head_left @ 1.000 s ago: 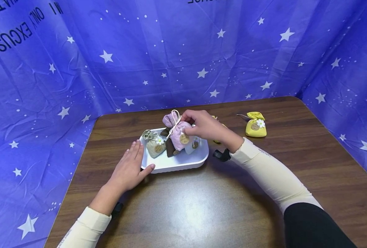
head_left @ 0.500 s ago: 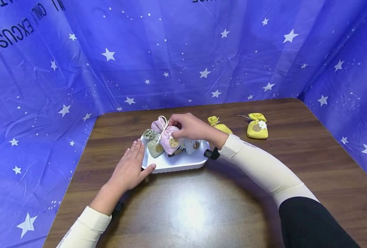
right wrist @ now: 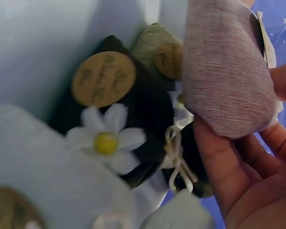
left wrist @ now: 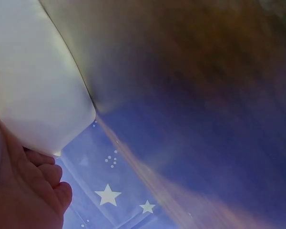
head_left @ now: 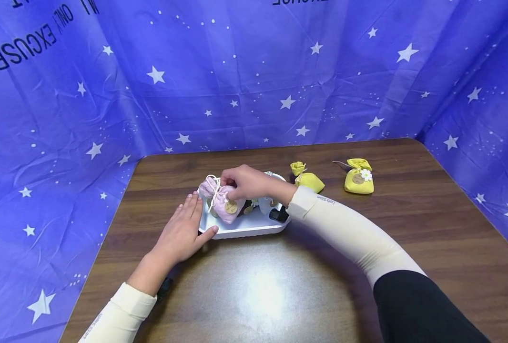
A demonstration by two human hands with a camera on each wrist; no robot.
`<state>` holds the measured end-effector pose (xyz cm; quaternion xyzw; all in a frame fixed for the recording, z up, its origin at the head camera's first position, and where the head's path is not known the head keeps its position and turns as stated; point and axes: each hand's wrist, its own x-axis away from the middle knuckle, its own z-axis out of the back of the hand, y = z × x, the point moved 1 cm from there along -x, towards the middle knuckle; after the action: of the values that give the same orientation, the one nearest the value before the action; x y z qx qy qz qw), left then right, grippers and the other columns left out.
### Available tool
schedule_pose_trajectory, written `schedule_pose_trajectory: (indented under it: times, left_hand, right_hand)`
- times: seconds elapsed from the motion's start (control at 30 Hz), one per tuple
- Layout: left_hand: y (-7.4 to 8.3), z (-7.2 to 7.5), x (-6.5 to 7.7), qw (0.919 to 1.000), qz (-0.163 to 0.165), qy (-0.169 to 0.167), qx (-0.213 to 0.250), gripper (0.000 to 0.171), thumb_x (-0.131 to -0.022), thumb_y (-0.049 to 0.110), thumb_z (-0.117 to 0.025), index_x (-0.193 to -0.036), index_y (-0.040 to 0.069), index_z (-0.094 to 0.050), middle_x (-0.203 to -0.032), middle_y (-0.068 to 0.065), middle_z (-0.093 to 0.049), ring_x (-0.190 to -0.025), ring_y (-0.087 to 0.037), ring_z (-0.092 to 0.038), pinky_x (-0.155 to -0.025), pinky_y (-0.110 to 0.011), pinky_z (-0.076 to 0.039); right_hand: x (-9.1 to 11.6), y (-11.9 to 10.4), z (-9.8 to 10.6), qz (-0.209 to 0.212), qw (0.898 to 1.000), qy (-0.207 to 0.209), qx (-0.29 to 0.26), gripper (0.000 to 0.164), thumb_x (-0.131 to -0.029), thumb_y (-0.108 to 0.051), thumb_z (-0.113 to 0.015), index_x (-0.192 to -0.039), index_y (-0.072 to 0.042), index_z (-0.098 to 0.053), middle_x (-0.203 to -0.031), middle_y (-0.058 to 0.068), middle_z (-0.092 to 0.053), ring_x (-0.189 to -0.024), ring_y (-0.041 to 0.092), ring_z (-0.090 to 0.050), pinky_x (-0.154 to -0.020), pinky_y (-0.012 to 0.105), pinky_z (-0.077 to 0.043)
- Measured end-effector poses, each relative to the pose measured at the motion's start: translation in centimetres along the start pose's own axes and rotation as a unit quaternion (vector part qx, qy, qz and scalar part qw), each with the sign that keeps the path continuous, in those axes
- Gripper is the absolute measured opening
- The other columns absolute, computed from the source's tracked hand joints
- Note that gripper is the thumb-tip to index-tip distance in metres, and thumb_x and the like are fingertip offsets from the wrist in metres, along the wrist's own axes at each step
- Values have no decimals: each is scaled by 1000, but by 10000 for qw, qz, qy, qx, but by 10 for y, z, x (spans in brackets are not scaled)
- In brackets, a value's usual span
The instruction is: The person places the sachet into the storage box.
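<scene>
My right hand [head_left: 249, 182] pinches a pink drawstring sachet [head_left: 224, 214] with a cream cord and round tag, above the left part of a white tray [head_left: 249, 233]. In the right wrist view, fingers and thumb hold the pink sachet [right wrist: 229, 67]. Beside it in the tray lie a dark brown sachet [right wrist: 148, 107] with a white daisy, an olive-green sachet [right wrist: 152, 45] and a pale blue-grey sachet [right wrist: 47, 167]. Against the tray's left end rests my left hand [head_left: 181, 231], fingers straight and thumb at the front rim. The left wrist view shows it by the white tray wall [left wrist: 33, 76].
Two yellow sachets lie on the wooden table [head_left: 254, 295]: one [head_left: 309, 182] just right of the tray, another [head_left: 359, 182] farther right with a daisy. A blue star-printed curtain [head_left: 254, 71] stands behind and along the sides. A black strap piece [head_left: 279, 214] hangs under the right wrist.
My right hand has carried the pink sachet leftward and lower, from over the tray's middle to its left part, covering the green sachet. The left hand has stayed on the tray.
</scene>
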<state>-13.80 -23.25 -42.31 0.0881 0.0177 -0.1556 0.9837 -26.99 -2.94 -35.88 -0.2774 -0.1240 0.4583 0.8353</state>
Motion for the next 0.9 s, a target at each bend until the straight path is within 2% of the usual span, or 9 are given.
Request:
schedule_pose_trajectory:
  times: [0.17,0.4,0.63,0.9]
  left_hand:
    - [-1,-1,-1,10000,-16,19,-26,92,-99,59,-45,-150,-14,-23,-158,-32,-17,-148,-42,-13,-118,-55,-17]
    - [-1,-1,-2,9998,-71,168,29,87,-98,59,-47,-145,-14,-35,-154,-32,-29,-147,-43,-16,-117,-56,-20]
    - [-1,-2,-1,9997,-126,221,69,89,-98,57,-49,-150,-12,-28,-158,-29,-22,-149,-41,-13,-116,-56,-21]
    - [-1,-3,-1,9994,-142,326,37,88,-99,56,-48,-147,-15,-32,-158,-32,-19,-147,-43,-16,-116,-56,-22]
  right_hand:
    - [-8,-5,-4,5,9999,-120,81,19,-77,-6,-72,-93,-13,-64,-75,-5,-56,-69,8,-50,-62,22,-41]
    - [-17,-8,-12,103,9985,-495,206,16,-79,-5,-73,-89,-12,-62,-75,-6,-55,-70,8,-50,-64,22,-41]
    - [-20,-11,-19,117,9955,-867,354,17,-79,-6,-73,-86,-12,-58,-74,-6,-53,-69,8,-48,-62,21,-39]
    - [-19,-5,-20,269,9913,-1258,276,16,-81,-5,-70,-87,-11,-57,-79,-4,-57,-73,8,-52,-64,21,-43]
